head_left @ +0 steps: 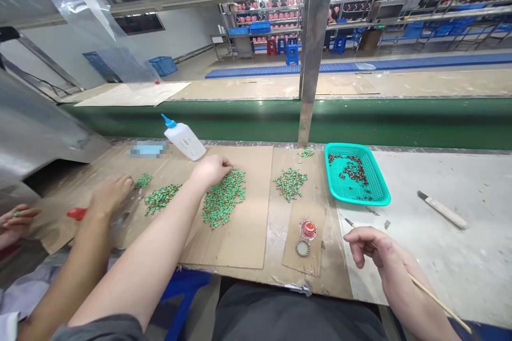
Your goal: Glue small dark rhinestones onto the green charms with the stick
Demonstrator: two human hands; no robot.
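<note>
Now, the left hand (214, 169) is down at the top edge of a broad heap of small green-and-brown pieces (223, 198), thumb and fingertips drawn together; whether they have a piece, I cannot tell. That heap lies on a flat brown cardboard sheet (253, 234). Across on the other side, the right hand (374, 250) grips a thin, pale wooden-handled tool (438, 301), its dark pointed tip angled forward near the turquoise perforated plastic basket (378, 178). For a clean pick, I'd judge, single out one piece at the fringe, pinch it lightly and hold that tip clear of everything loose. And the blind spots: the left fingers mask their own pinch, the right ones cover the tool's middle, each piece's shape is too small to read, and a co-worker's hand (16, 224) is cut by the left edge.
</note>
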